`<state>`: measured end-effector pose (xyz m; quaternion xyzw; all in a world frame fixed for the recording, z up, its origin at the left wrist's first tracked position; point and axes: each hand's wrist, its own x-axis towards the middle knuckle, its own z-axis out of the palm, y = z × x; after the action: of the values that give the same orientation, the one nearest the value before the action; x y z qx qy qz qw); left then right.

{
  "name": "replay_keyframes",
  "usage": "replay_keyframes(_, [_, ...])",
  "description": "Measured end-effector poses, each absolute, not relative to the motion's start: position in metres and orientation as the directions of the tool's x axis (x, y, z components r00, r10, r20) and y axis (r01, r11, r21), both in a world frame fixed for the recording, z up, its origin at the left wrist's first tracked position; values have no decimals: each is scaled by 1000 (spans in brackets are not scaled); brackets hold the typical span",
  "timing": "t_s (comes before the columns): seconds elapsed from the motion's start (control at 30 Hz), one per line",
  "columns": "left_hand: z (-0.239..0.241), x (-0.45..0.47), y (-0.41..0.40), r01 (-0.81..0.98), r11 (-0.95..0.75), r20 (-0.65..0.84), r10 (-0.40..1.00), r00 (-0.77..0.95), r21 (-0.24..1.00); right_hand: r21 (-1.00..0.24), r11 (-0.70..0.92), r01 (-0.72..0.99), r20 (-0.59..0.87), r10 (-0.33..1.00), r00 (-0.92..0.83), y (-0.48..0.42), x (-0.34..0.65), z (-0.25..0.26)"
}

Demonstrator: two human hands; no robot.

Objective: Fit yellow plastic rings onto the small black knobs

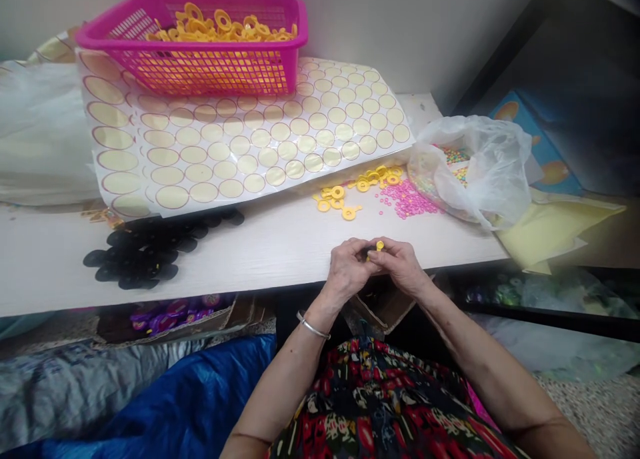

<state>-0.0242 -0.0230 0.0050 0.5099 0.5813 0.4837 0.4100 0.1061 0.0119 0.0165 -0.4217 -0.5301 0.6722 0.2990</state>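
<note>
My left hand (pixel 347 270) and my right hand (pixel 401 266) meet just above the table's front edge, fingers closed together. Between them is a small yellow plastic piece (pixel 380 246), its round end sticking up from my right fingertips. A dark piece (pixel 369 251), mostly hidden by the fingers, shows on my left hand's side. Beyond the hands lie loose yellow ring-shaped plastic parts (pixel 337 192) and a spread of small pink beads (pixel 407 199). Further left is a heap of flat black oval pieces (pixel 145 249).
A pink basket (pixel 220 46) full of yellow parts stands on sheets of oval stickers (pixel 287 151). To the right, an open plastic bag (pixel 495 159) holds coloured beads, beside yellow paper (pixel 555 229). Below the table edge, a cardboard box (pixel 210 322) contains purple items.
</note>
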Motion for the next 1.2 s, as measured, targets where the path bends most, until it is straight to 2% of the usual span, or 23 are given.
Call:
replay_keyframes(0.23, [13,-32,-22,249,-148,181,977,-115,957,-967,-250,-52,-187,834,-519,13,113,24])
replay_keyframes(0.5, [19,-22,-29,438,-300,382,918,-109,847,-990,-110,89,-140,852,-505,10,119,34])
replay_keyframes(0.73, [23,-19,-34,354,-212,258,962,-88,911,-972,130,196,7,850,-527,10,120,40])
replay_keyframes(0.8, [19,-20,-34,317,-186,215,975,-59,930,-976,90,199,-25,860,-510,11,119,37])
replay_keyframes(0.97, [12,-20,-29,133,-107,115,992,-52,985,-974,-176,145,-227,813,-536,14,117,36])
replay_keyframes(1.07, [13,-17,-27,8,-68,68,992,-107,998,-973,-197,123,-232,803,-549,14,118,41])
replay_keyframes(1.2, [13,-14,-25,53,-70,80,973,-216,996,-980,-179,91,-200,858,-473,8,117,41])
